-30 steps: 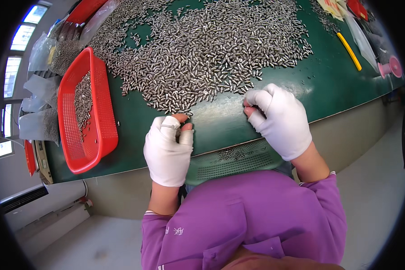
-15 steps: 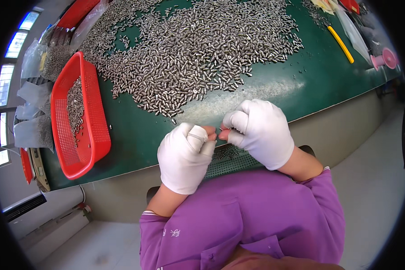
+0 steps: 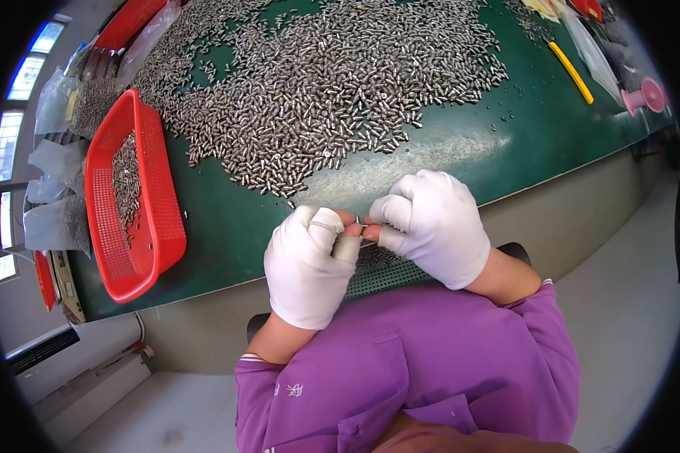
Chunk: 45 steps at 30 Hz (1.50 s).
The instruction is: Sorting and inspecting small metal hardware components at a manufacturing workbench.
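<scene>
My left hand (image 3: 307,264) and my right hand (image 3: 435,228), in white gloves with bare thumb and finger tips, meet over the table's near edge. Both are closed in a pinch, fingertips against fingertips. A tiny metal part (image 3: 360,224) shows between them, too small to name more exactly; the right fingers' own grip is mostly hidden. Beyond the hands spreads a big heap of small silvery cylindrical metal pieces (image 3: 317,106) on the green tabletop (image 3: 227,226). Beneath the hands sits a green perforated basket (image 3: 389,278) with dark small pieces in it.
A red perforated basket (image 3: 170,234) with more metal pieces stands at left, beside clear bags (image 3: 57,223) of small parts. At far right lie a yellow-handled tool (image 3: 572,73) and a pink spool-like object (image 3: 644,97). The table's front edge runs beneath my hands.
My right hand has shifted slightly left and down, closing the small gap so its fingertips now touch the left ones at the metal part. My left hand has hardly moved.
</scene>
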Each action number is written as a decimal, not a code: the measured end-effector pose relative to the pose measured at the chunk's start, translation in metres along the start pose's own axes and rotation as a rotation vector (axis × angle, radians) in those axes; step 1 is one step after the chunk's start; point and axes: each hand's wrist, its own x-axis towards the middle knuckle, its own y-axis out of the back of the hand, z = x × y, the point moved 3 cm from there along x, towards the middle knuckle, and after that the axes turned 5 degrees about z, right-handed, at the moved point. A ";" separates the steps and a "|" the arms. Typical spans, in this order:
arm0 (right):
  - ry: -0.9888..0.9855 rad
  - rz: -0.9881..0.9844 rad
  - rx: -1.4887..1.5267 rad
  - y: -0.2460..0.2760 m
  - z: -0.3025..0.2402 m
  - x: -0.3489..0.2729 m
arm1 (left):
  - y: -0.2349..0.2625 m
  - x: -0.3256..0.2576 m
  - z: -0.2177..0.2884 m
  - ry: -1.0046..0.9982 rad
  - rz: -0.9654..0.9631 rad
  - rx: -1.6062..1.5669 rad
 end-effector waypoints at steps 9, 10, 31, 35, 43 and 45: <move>-0.051 0.049 -0.050 -0.001 -0.002 0.000 | -0.001 0.005 0.004 0.075 -0.043 0.041; -0.059 0.073 -0.078 -0.001 -0.003 0.000 | -0.001 0.006 0.004 0.081 -0.045 0.043; -0.109 0.004 0.010 -0.001 0.002 0.009 | -0.003 0.009 0.002 0.093 -0.088 0.038; -0.094 0.022 0.051 0.000 0.001 0.011 | -0.001 0.009 0.003 0.131 -0.109 0.034; -0.055 -0.006 0.161 -0.001 0.001 0.015 | 0.002 0.007 0.000 0.131 -0.106 0.047; -0.046 -0.017 0.155 0.001 0.000 0.015 | 0.003 0.007 0.000 0.123 -0.112 0.045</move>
